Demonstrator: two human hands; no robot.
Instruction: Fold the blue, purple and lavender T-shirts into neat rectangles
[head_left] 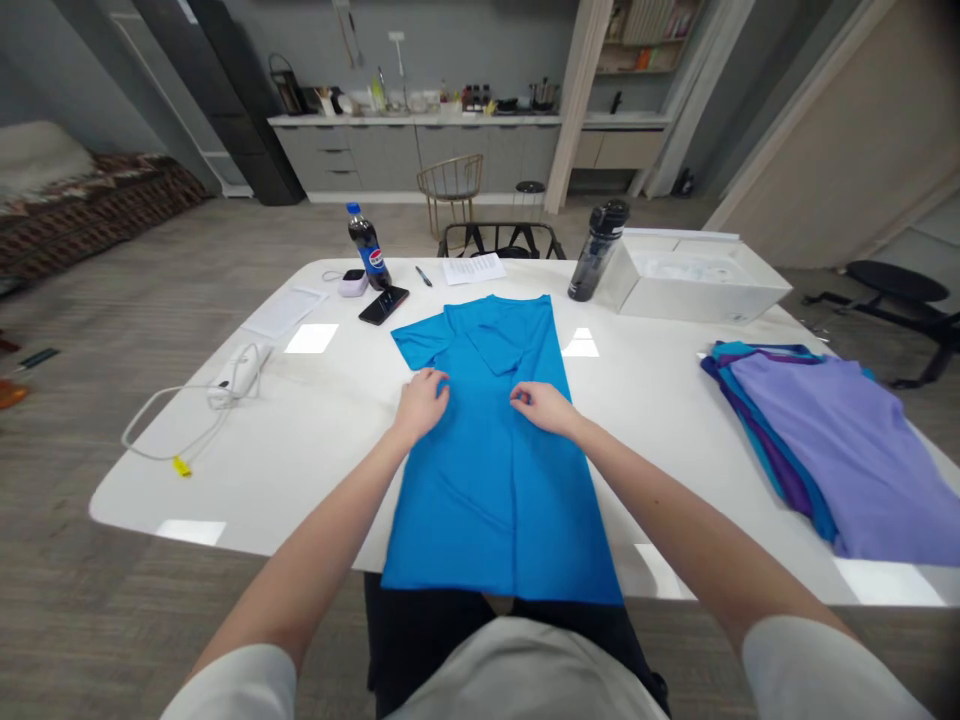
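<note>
A bright blue T-shirt [472, 490] lies lengthwise on the table in front of me, its hem hanging slightly over the near edge. Its right side is folded inward, leaving a lengthwise flap edge down the middle. On the left the short sleeve [421, 340] sticks out flat. My left hand [424, 402] is on the shirt's left edge just below that sleeve, fingers curled in against the cloth. My right hand [545, 407] is over the folded side, thumb and fingers closed at the flap edge; its fingertips partly hide the cloth there.
Folded purple and blue shirts [840, 440] are stacked at the right. Along the far side stand a white box [697, 285], a dark bottle [598, 250], papers [474, 268], a phone [384, 305] and a cola bottle [367, 248]. A power strip [244, 375] with cable lies left.
</note>
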